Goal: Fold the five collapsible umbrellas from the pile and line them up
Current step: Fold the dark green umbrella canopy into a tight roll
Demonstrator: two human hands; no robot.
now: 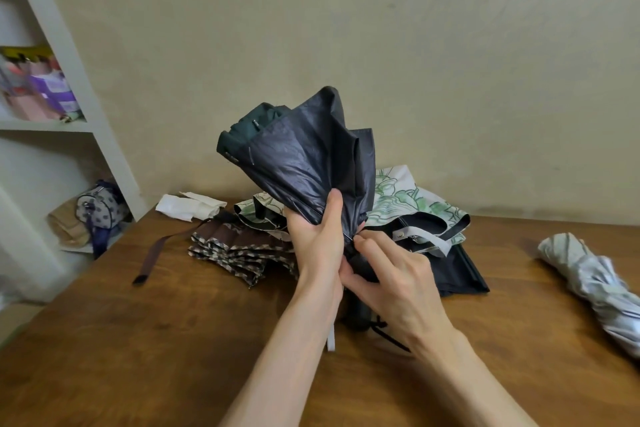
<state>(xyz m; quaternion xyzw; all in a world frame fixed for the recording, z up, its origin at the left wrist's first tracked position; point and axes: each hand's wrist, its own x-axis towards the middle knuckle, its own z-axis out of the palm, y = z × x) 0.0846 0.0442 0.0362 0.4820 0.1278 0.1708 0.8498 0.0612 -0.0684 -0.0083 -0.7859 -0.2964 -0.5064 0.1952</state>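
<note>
I hold a dark umbrella [298,156] upright above the table, its black lining outward and its canopy flaring loosely at the top. My left hand [320,236] grips the gathered fabric just above the shaft. My right hand [384,274] pinches the fabric at the neck, over the black handle [358,317]. Behind them lies the pile: a brown checked umbrella [232,248], a white one with green flowers [408,204] and a dark navy one [457,274]. A silver umbrella [595,288], wound up, lies alone at the right.
The wooden table [173,340] stands against a beige wall. A white cloth sleeve [188,206] lies at the table's back left. A brown strap [152,260] trails from the pile. White shelves [52,128] with bags stand at the left.
</note>
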